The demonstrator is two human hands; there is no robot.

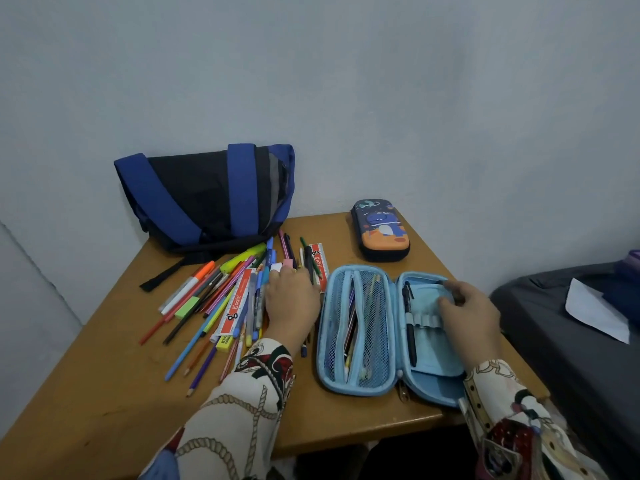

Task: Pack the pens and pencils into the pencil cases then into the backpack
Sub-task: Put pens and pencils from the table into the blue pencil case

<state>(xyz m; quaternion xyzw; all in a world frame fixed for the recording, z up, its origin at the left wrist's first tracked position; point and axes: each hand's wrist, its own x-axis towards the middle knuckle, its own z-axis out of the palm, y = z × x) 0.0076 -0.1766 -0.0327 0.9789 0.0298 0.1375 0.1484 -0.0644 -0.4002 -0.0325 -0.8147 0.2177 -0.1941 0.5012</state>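
- Your left sleeve [239, 407] is cream cloth printed with tan rope loops and knots, plus dark red and deep green patches up near the cuff.
- A bit of blue shows at that sleeve's lower edge.
- Your right sleeve [512, 420] carries the same cream print, with a tan studded strap pattern and a dark red dotted patch.
- Both cuffs stop at the wrist; your left hand [291, 303] and right hand [471, 313] are bare, no rings or watch showing.

Bare table [104, 393] lies open near the left hand [292, 303], which rests on the pens [221, 299]. The open case [356, 330] lies just beside it; the backpack [207, 195] blocks beyond. A closed case [381, 230] lies well apart.
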